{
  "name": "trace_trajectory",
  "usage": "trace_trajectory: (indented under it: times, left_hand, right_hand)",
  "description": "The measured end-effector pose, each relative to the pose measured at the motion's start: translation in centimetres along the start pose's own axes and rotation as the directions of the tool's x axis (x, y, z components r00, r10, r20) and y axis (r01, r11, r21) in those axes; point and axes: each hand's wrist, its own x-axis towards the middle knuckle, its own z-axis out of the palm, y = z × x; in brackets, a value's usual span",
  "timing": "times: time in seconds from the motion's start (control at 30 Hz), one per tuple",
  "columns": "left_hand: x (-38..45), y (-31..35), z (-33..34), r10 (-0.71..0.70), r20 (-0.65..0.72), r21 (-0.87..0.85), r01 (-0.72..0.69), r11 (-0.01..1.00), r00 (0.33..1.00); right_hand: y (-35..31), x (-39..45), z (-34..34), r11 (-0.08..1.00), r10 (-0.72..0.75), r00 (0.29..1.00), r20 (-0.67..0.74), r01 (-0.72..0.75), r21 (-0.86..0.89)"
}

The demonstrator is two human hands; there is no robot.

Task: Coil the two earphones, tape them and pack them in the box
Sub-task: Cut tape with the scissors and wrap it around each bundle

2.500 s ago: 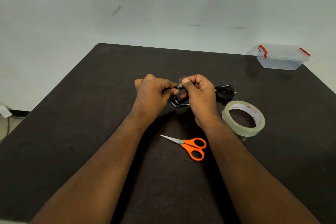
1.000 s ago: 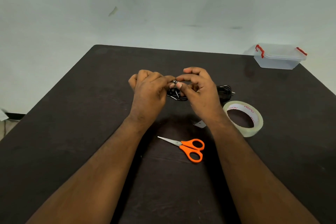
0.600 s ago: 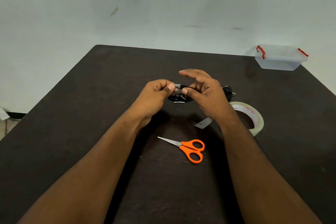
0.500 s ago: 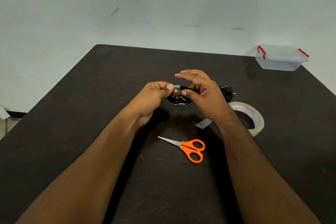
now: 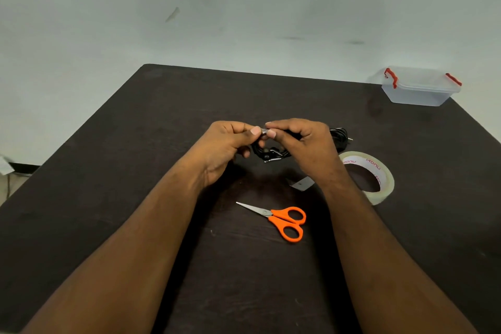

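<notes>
Earphones (image 5: 267,153), black and wound into a small coil, sit raised just above the dark table (image 5: 135,171) between a person's two hands, mid-table and well short of the box. The left hand (image 5: 225,144) and right hand (image 5: 303,144) meet at the top of the coil, thumb and forefinger of each pinching a small glossy band there that looks like a wrap of clear tape, the remaining fingers curled loosely beneath. A second coiled earphone (image 5: 340,137) lies on the table just behind the right hand, partly hidden; whether it is already taped cannot be told.

Beside the right wrist stands a roll of clear tape (image 5: 379,184), with a loose tape scrap (image 5: 301,184) on the table near it, and orange-handled scissors (image 5: 284,221) lie closer to the person. The lidded clear plastic box (image 5: 420,88), with red clips, waits at the far right corner.

By the look of it the step in hand is sealing the tape round the coil. Doing it well likely means keeping the loops bunched tight with one hand while the other smooths the free end down flat onto itself, so that no strand slips out and the adhesive does not fold or snag a fingertip.
</notes>
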Motion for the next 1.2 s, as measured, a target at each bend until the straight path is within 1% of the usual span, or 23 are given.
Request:
trace_trajectory:
  times: [0.13,0.2,0.27,0.4,0.5,0.63,0.7,0.77,0.83,0.87,0.93,0.97,1.0,1.1,1.2]
  left_hand:
    - [0.2,-0.3,0.1,-0.036,-0.037,0.037,0.038,0.999,0.999]
    - [0.3,-0.3,0.0,-0.062,-0.036,0.009,0.062,0.998,0.997]
    - [0.3,-0.3,-0.1,-0.075,-0.026,-0.014,0.075,0.997,0.997]
    - [0.0,0.0,0.2,-0.089,-0.018,0.063,0.090,0.994,0.996]
    - [-0.1,0.0,0.2,-0.091,-0.009,0.082,0.091,0.992,0.996]
    - [0.0,-0.3,0.0,-0.087,0.079,0.047,0.083,0.995,0.993]
    - [0.1,-0.4,-0.1,-0.066,0.093,0.072,0.060,0.996,0.993]
    - [0.0,-0.4,0.1,-0.012,0.089,0.102,0.003,0.995,0.996]
    - [0.0,-0.3,0.4,0.091,0.073,0.176,-0.102,0.979,0.993]
    - [0.1,-0.4,0.5,0.164,0.073,0.255,-0.177,0.951,0.984]
    - [0.6,-1.1,0.4,0.312,0.049,0.451,-0.299,0.841,0.949]
    - [0.8,-1.4,0.3,0.366,0.026,0.529,-0.324,0.785,0.930]
    - [0.9,-1.7,0.3,0.413,0.011,0.572,-0.345,0.744,0.911]
    - [0.7,-1.6,0.4,0.540,-0.022,0.581,-0.429,0.692,0.841]
    - [0.8,-1.5,0.5,0.579,-0.079,0.551,-0.449,0.703,0.811]
  right_hand:
    - [-0.2,0.0,0.2,0.998,0.045,0.996,0.072,-0.048,0.042]
    - [-0.3,0.1,0.1,0.999,0.030,0.993,0.114,-0.032,0.020]
    - [-0.4,0.2,0.1,1.000,-0.001,0.992,0.127,0.004,-0.023]
    - [-0.5,0.1,0.1,0.997,-0.032,0.996,0.080,0.037,-0.064]
    - [-0.4,0.0,0.2,0.996,-0.059,0.997,0.051,0.063,-0.069]
    - [-0.5,0.0,0.2,1.000,-0.002,1.000,-0.005,0.002,0.016]
    - [-0.6,0.0,0.2,0.997,0.054,0.998,-0.017,-0.053,0.062]
    - [-0.8,0.0,0.2,0.990,0.102,0.994,-0.043,-0.097,0.102]
    - [-0.9,0.1,0.3,0.985,0.123,0.990,-0.064,-0.114,0.130]
    - [-1.0,0.2,0.4,0.982,0.136,0.988,-0.067,-0.125,0.143]
    - [-1.0,0.2,0.4,0.977,0.161,0.984,-0.072,-0.149,0.152]
    - [-1.1,0.2,0.4,0.979,0.161,0.984,-0.073,-0.150,0.142]
    - [-1.1,0.2,0.4,0.982,0.153,0.985,-0.075,-0.142,0.127]
    - [-1.2,0.2,0.6,0.989,0.117,0.990,-0.081,-0.109,0.095]
    - [-1.4,0.2,0.8,0.990,0.110,0.990,-0.084,-0.102,0.097]
